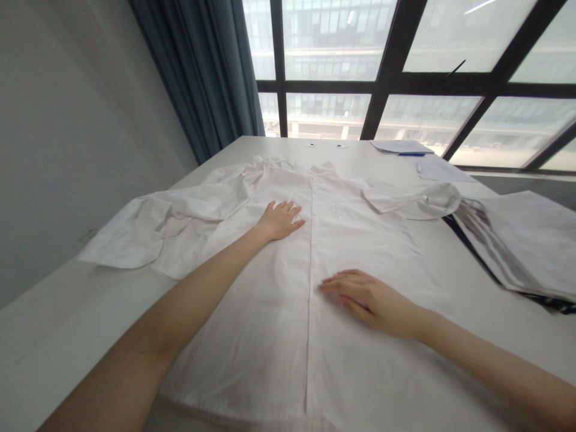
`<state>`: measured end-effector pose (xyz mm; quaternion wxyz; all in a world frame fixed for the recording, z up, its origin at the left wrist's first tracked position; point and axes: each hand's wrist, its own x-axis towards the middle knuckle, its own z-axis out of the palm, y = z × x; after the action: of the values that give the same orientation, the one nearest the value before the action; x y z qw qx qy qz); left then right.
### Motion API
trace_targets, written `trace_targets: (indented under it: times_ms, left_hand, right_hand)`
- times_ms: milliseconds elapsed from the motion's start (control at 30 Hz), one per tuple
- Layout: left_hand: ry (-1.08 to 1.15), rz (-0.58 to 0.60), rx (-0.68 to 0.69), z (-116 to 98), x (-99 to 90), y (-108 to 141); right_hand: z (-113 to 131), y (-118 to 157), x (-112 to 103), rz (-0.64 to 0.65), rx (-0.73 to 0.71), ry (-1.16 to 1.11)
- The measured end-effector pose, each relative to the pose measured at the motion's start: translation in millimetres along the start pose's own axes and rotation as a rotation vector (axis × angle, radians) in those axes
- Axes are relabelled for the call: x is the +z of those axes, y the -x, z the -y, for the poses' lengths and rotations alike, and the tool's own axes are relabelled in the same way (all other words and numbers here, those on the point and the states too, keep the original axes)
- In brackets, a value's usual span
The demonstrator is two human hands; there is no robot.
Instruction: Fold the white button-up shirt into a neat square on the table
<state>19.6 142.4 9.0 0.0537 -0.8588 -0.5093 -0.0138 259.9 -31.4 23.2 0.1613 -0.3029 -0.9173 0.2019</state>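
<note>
Beneath both hands, a white shirt [265, 330] lies spread on a white table [54, 327]; the left hand [279, 222] rests flat, fingers splayed, and the right hand [366, 297] is loosely open beside the placket [308, 336]. A blue curtain [211, 72] and windows [333, 39] stand beyond. The shirt's lower right is cut off; whether the blurred right palm touches cloth, I cannot tell.

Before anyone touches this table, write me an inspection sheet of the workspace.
Surface: white table, largely covered by the garment.
Job's things: white garment spread out, its left-side sleeve rumpled; a straight seam or front edge runs down its middle.
Clutter: layered white pile at right, something dark beneath; papers and a blue pen-like item at the far right.
Hands: left hand palm down on the garment; right hand slightly blurred, its contact uncertain.
Cables: none discernible.
Surroundings: blue curtain, grey wall, dark-framed windows.
</note>
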Motion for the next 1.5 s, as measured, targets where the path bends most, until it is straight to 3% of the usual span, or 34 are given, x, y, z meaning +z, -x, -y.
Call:
trace_targets:
  times_ms: [133,267,433,633,767,1000,1200,1367,1500]
  left_hand:
    - [-0.004,-0.078,-0.063,-14,8.2,-8]
    - [0.013,-0.164,-0.091,-22,10.2,-4]
    - [0.064,-0.193,-0.004,-35,5.9,3]
    - [0.035,-0.061,0.109,-50,8.1,6]
    - [0.032,-0.022,0.109,-49,9.1,5]
    - [0.053,0.028,0.112,-47,8.5,5]
    - [0.045,0.019,0.109,-47,7.8,5]
    - [0.05,0.004,0.103,-47,7.4,5]
    - [0.051,-0.004,0.101,-48,8.0,5]
  right_hand:
    - [-51,-30,-12,-0.191,0.131,0.189]
    - [-91,-44,-9,-0.189,0.233,0.325]
    - [-100,-41,-3,-0.133,0.295,0.337]
    - [-104,-44,-3,-0.1,0.486,0.406]
    - [-128,-46,-13,-0.108,0.571,0.443]
    - [-175,-41,-38,-0.235,0.764,0.507]
    - [-170,-39,-39,-0.311,0.672,0.54]
    - [-159,-47,-34,-0.185,0.429,0.48]
    - [-159,-52,-26,-0.137,0.435,0.458]
